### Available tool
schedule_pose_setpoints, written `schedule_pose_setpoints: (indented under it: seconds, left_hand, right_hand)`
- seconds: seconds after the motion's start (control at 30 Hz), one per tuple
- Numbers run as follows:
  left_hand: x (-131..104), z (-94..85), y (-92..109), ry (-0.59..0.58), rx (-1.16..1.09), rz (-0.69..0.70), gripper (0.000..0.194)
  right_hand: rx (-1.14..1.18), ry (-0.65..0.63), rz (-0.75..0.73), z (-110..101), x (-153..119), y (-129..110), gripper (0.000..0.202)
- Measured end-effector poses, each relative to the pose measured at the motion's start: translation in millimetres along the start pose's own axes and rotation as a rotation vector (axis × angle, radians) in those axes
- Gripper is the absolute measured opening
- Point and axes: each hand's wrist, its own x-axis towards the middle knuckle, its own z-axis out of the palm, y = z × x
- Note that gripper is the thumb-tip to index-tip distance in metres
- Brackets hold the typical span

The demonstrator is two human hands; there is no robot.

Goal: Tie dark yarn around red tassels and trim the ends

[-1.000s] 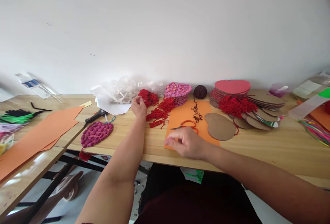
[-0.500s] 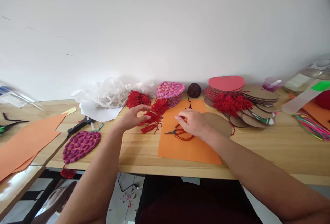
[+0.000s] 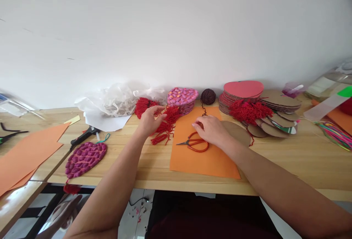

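Note:
My left hand (image 3: 150, 122) is open, thumb and fingers apart, at the left side of the red yarn tassels (image 3: 171, 116). My right hand (image 3: 210, 131) hovers over an orange paper sheet (image 3: 203, 165) with its fingers curled together; whether anything is pinched in them is hidden. Just below its fingertips lies a pair of scissors (image 3: 198, 144) with red handles, blades pointing left. A dark strand runs from the brown yarn ball (image 3: 208, 96) down to behind this hand. A round cardboard piece (image 3: 239, 132) lies partly under my right forearm.
Stacked pink and cardboard discs (image 3: 243, 89) stand at right, a red yarn bunch (image 3: 250, 111) before them. A studded pink piece (image 3: 182, 96) sits against the wall. At left are a plastic bag (image 3: 121, 99), a glue gun (image 3: 85, 137) and a purple heart (image 3: 86, 159).
My left hand has moved right, closer to the red tassels. My right hand has shifted slightly right, uncovering more of the scissors' handles. The view has shifted slightly.

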Motion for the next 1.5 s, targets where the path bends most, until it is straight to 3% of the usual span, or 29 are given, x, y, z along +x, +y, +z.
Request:
schedule_pose_setpoints:
  seconds: [0.13, 0.2, 0.27, 0.33, 0.47, 0.53, 0.6, 0.7, 0.77, 0.93, 1.1, 1.3, 1.5]
  left_hand:
    - [10, 17.9, 13, -0.139, 0.257, -0.05, 0.091]
    - [14, 25.5, 11, -0.196, 0.355, -0.06, 0.099]
    - [15, 30.3, 5, -0.174, 0.386, -0.066, 0.084]
    - [15, 30.2, -3, -0.075, 0.387, -0.077, 0.066]
    - [14, 13.4, -19, 0.074, 0.216, -0.107, 0.046]
    - [14, -0.5, -26, 0.01, 0.047, -0.167, 0.032]
    - [14, -13.8, -31, -0.127, -0.053, -0.175, 0.03]
    - [13, -26.6, -30, -0.315, -0.089, -0.104, 0.034]
    - [12, -29.2, -25, -0.374, -0.036, -0.075, 0.031]
    - [10, -26.2, -10, -0.224, 0.063, -0.037, 0.027]
    - [8, -35.0, -9, -0.39, 0.053, -0.039, 0.023]
    - [5, -52.7, -10, -0.406, 0.092, -0.05, 0.021]
    - [6, -37.6, -4, -0.468, 0.369, -0.078, 0.011]
  right_hand:
    - [0.021, 0.001, -0.031, 4, 1, 3, 0.019]
    - [0.031, -0.001, -0.031, 5, 1, 4, 0.017]
    - [0.039, -0.001, -0.031, 5, 1, 4, 0.015]
    - [0.035, 0.0, -0.041, 6, 1, 5, 0.015]
    - [0.005, 0.003, -0.066, 6, 1, 6, 0.016]
    - [-0.003, 0.007, -0.074, 7, 1, 7, 0.016]
    - [-0.007, 0.01, -0.085, 7, 1, 7, 0.016]
    - [-0.013, 0.004, -0.087, 7, 0, 6, 0.016]
    - [-0.014, -0.004, -0.08, 6, -1, 5, 0.017]
    - [-0.028, -0.024, -0.072, 5, -2, 4, 0.019]
    - [-0.015, -0.017, -0.084, 7, -2, 6, 0.018]
    - [0.001, -0.02, -0.099, 8, -1, 6, 0.017]
    - [0.003, -0.024, -0.096, 9, -1, 6, 0.018]
